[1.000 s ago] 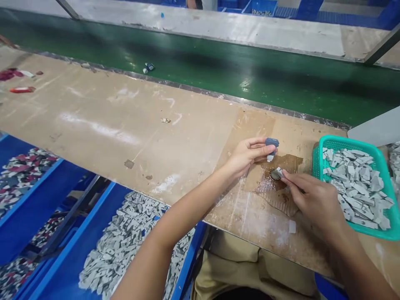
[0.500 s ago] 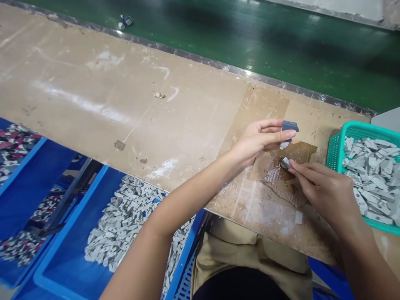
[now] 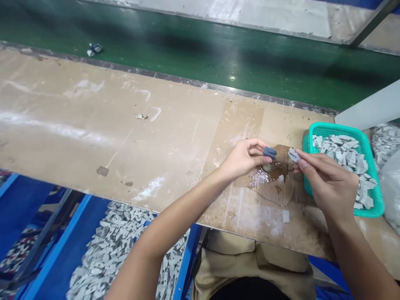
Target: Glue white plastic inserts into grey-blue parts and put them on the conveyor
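My left hand [image 3: 245, 158] pinches a dark blue-grey block [image 3: 270, 152] between thumb and fingers, just above a small round metal disc [image 3: 266, 168]. The disc lies on a wet brown patch [image 3: 276, 177] of the tan workbench [image 3: 93, 125]. My right hand [image 3: 328, 179] holds a pale grey flat piece [image 3: 293, 155] between thumb and forefinger, a little apart from the blue-grey block. That hand hangs over the bench next to the teal plastic basket [image 3: 339, 130], which is full of similar grey pieces [image 3: 343, 156].
Blue bins [image 3: 62, 254] heaped with grey pieces [image 3: 115, 254] sit below the bench's near edge. A green conveyor belt [image 3: 218, 54] runs behind the bench, carrying a small item [image 3: 95, 49]. A white plastic bag [image 3: 390, 187] lies to the right of the basket.
My right hand has lifted off the disc and raised a pale grey piece. The pale piece under the blue-grey block no longer shows. The whole view has shifted as my head moved.
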Available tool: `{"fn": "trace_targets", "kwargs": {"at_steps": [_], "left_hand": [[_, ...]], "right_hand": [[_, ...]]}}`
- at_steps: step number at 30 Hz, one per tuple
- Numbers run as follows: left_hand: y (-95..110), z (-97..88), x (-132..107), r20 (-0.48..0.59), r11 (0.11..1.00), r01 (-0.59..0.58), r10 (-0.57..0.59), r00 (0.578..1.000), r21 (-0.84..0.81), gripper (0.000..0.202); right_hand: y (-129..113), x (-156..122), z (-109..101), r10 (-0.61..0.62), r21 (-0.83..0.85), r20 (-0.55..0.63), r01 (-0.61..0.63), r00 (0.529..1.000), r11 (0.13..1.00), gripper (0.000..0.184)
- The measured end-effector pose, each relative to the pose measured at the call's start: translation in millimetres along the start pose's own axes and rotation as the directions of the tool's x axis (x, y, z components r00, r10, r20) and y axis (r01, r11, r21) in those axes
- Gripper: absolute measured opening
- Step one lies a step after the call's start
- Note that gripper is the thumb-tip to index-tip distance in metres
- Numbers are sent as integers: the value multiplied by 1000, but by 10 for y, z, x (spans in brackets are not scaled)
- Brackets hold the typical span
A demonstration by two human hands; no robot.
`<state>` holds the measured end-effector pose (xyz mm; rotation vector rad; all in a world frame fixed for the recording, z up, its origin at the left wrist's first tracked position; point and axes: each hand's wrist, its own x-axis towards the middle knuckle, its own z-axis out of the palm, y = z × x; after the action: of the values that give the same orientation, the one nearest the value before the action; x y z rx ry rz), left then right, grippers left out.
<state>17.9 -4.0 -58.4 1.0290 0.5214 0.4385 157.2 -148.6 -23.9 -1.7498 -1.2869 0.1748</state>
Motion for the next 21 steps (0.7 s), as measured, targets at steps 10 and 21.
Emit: {"fn": "trace_targets", "kwargs": {"at_steps": [10,21], "left_hand": [[-137,130,-34,134,999,-44,44,990,0,32],[-91,207,-140,-12,998,-7,7,1000,55,25]], "right_hand": [[10,-9,-49,-118,15,94,118,989,993,33],[29,-16,-15,-238,-48,135,246,962,968,44]]}}
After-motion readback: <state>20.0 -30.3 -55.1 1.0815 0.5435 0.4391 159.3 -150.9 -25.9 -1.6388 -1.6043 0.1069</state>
